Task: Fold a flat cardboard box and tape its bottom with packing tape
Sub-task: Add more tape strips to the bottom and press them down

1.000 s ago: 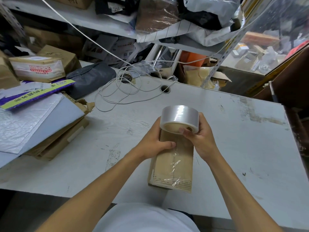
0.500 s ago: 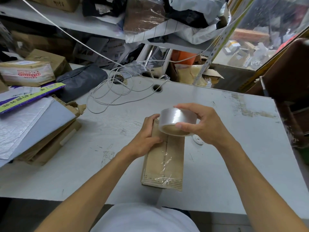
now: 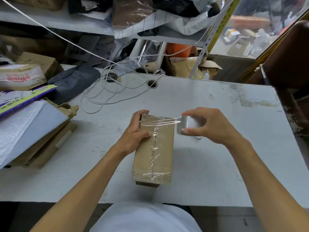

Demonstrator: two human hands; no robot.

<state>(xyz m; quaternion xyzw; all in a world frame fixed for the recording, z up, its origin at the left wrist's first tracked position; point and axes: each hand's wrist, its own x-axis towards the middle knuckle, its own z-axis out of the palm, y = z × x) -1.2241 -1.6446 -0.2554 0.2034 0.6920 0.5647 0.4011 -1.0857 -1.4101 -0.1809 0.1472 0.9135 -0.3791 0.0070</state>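
so the small brown cardboard box (image 3: 154, 148) was standing on the scuffed white table (image 3: 217, 161), about centre and close to the near edge, long side running away from the person. a strip of clear packing tape already ran down the middle seam of its top face, all wrinkly, and wrapped over the near end. the left hand (image 3: 133, 133) was steadying the box on its left side, fingers curled over the far left corner and the thumb pressed flat on top near the seam. the right hand (image 3: 207, 126) was grasping the roll of clear packing tape (image 3: 186, 125) just off the box's far right edge, thumb on the near rim and fingers (image 3: 190, 113) arched over the top. a stretch of tape (image 3: 160, 122) was pulled out from the roll across the far end of the box, reaching to the left corner where the left fingers were. couldn't really tell if that stretch was fully stuck down or floating a bit. other stuff around: a loose coil of white cable (image 3: 107, 96) on the far part of the table, a pile of flattened cardboard and white mailers (image 3: 33, 128) on the left, a dark grey plastic bag (image 3: 73, 81) behind that, and a taped parcel with red print (image 3: 20, 77) at the far left.
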